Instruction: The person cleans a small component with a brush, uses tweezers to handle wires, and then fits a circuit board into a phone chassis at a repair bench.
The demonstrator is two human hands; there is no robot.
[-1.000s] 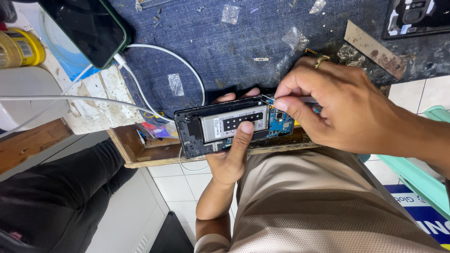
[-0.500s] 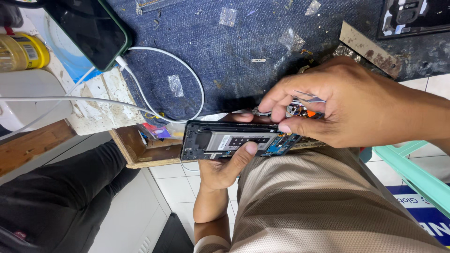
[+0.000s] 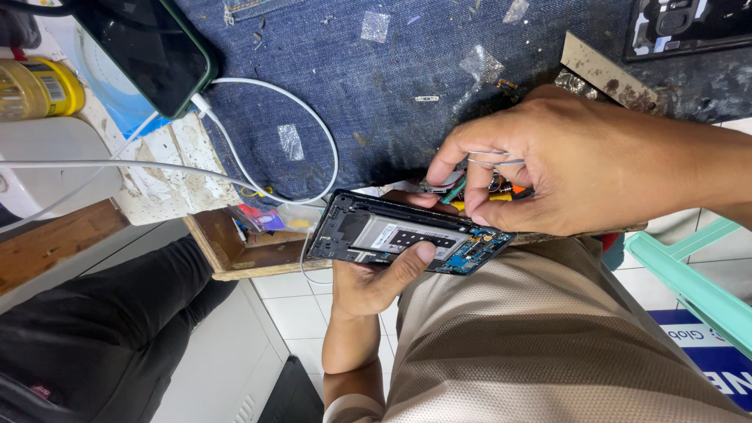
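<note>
At the denim-covered worktop (image 3: pixel 407 86) edge, left hand (image 3: pixel 376 278) fingers clasp an opened phone (image 3: pixel 399 235); right hand (image 3: pixel 548 168) fingers pinch metal tweezers (image 3: pixel 489 157) beside a wooden tray (image 3: pixel 235 251) of small parts.

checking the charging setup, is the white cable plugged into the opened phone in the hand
No, the white cable plugs into the dark phone lying on the denim mat, not the opened phone in the left hand.

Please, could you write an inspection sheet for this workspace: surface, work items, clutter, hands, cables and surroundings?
Surface: bench with dirty blue denim cloth.
Work items: opened phone, back cover off, board exposed.
Clutter: tape scraps, yellow bottle, another phone.
Hands: left hand holds the opened phone; right hand pinches metal tweezers.
Cables: white cable plugged into the other phone.
Surroundings: tiled floor, teal stool.
</note>
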